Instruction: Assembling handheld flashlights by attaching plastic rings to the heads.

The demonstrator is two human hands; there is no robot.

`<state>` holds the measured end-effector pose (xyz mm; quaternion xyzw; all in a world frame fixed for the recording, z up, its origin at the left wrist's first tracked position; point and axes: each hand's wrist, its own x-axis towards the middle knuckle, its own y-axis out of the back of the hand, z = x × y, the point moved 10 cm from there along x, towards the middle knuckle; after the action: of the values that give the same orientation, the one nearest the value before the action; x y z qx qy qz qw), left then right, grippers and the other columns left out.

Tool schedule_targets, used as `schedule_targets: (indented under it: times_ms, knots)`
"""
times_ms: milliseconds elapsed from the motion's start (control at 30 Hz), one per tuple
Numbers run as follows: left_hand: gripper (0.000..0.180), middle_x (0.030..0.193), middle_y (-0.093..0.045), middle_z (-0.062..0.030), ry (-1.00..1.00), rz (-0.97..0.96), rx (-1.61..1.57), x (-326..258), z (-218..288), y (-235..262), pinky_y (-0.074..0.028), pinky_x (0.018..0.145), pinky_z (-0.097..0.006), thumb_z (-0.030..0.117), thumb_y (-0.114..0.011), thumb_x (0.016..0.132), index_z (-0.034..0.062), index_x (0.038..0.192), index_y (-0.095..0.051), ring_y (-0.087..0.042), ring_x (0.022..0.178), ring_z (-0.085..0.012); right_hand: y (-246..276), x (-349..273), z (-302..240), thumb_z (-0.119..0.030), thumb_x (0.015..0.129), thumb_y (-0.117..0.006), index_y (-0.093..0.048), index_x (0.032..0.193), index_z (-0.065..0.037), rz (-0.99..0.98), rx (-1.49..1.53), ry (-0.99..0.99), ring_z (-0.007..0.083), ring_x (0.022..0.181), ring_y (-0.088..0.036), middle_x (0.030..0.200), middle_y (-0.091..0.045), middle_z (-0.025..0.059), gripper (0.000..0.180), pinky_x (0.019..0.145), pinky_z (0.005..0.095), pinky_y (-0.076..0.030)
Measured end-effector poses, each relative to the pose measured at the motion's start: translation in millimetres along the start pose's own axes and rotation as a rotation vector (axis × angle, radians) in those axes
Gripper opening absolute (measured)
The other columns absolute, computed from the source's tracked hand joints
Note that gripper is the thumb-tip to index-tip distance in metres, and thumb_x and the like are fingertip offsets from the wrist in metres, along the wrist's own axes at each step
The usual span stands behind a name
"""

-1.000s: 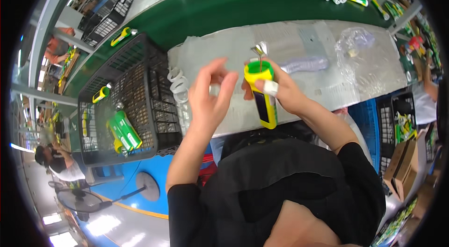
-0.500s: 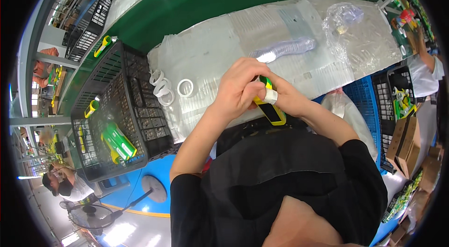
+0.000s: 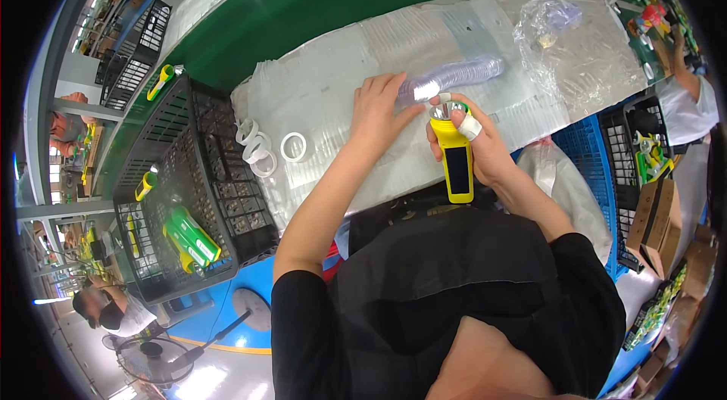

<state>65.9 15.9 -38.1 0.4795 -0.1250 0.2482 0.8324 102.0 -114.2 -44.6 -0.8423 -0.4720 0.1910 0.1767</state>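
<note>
My right hand (image 3: 488,144) is wrapped around a yellow flashlight (image 3: 458,161) with a dark panel on its side. The flashlight stands head up, its shiny round reflector and a bit of green rim showing; a white wrap covers part of my thumb. At the near end of a long row of clear plastic discs (image 3: 466,76), my left hand (image 3: 375,112) has its fingers and thumb apart. Whether those fingertips touch the discs I cannot make out. Left of that hand lie a single white ring (image 3: 293,147) and several overlapping white rings (image 3: 257,149) on the plastic-covered work surface (image 3: 326,82).
On the left, a black crate (image 3: 227,188) holds green and yellow flashlights (image 3: 189,237). Crumpled clear plastic (image 3: 549,25) lies at the right. Beyond runs a green belt (image 3: 303,6) with flashlights at its far right. A blue crate (image 3: 587,158) stands at my right.
My hands, which were together on the flashlight, have parted. The left moved away toward the clear discs; the right keeps the flashlight, now more upright with its reflector showing.
</note>
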Motion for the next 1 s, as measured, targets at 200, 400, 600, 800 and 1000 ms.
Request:
schedule_targets:
  times_ms: [200, 400, 600, 800, 1000]
  knots:
    - [0.049, 0.111, -0.062, -0.0129, 0.043, 0.057, -0.198, -4, -10, 20, -0.044, 0.087, -0.036, 0.019, -0.077, 0.077, 0.0037, 0.121, -0.062, -0.056, 0.104, -0.0286, -3, 0, -1, -0.047, 0.095, -0.057, -0.049, 0.126, -0.004, -0.029, -0.033, 0.013, 0.018, 0.07, -0.059, 0.086, -0.059, 0.012, 0.054, 0.064, 0.0289, -0.046]
    - [0.035, 0.109, -0.059, -0.0126, -0.097, 0.098, -0.338, -23, 62, 79, -0.042, 0.086, -0.036, 0.014, -0.061, 0.088, 0.0067, 0.122, -0.064, -0.053, 0.101, -0.0278, -37, 4, 5, -0.05, 0.092, -0.061, -0.049, 0.126, -0.003, -0.211, -0.096, -0.019, 0.0163, 0.072, -0.06, 0.09, -0.06, 0.009, 0.059, 0.067, 0.0286, -0.047]
    - [0.033, 0.113, -0.058, -0.0143, -0.201, 0.23, -0.265, -50, 68, 93, -0.04, 0.091, -0.041, 0.015, -0.051, 0.09, 0.0016, 0.116, -0.066, -0.053, 0.103, -0.032, -67, 10, 9, -0.031, 0.094, -0.064, -0.051, 0.12, -0.002, -0.313, -0.19, 0.028, 0.0147, 0.074, -0.061, 0.093, -0.06, 0.0076, 0.04, 0.065, 0.0279, -0.051]
    - [0.03, 0.114, -0.061, -0.0159, -0.244, 0.245, -0.387, -51, 64, 98, -0.039, 0.093, -0.042, 0.012, -0.048, 0.089, -0.0016, 0.109, -0.064, -0.056, 0.105, -0.034, -88, 14, 23, -0.028, 0.096, -0.062, -0.049, 0.122, -0.003, -0.416, -0.193, -0.027, 0.0156, 0.076, -0.062, 0.095, -0.059, 0.0076, 0.039, 0.067, 0.0287, -0.051]
    - [0.027, 0.118, -0.06, -0.0167, -0.211, 0.327, -0.275, -53, 49, 125, -0.039, 0.094, -0.044, 0.013, -0.053, 0.088, 0.0008, 0.11, -0.063, -0.054, 0.11, -0.0339, -95, 37, 21, -0.046, 0.091, -0.064, -0.046, 0.127, -0.006, -0.342, -0.154, 0.027, 0.019, 0.073, -0.062, 0.1, -0.06, 0.0105, 0.057, 0.067, 0.0334, -0.052]
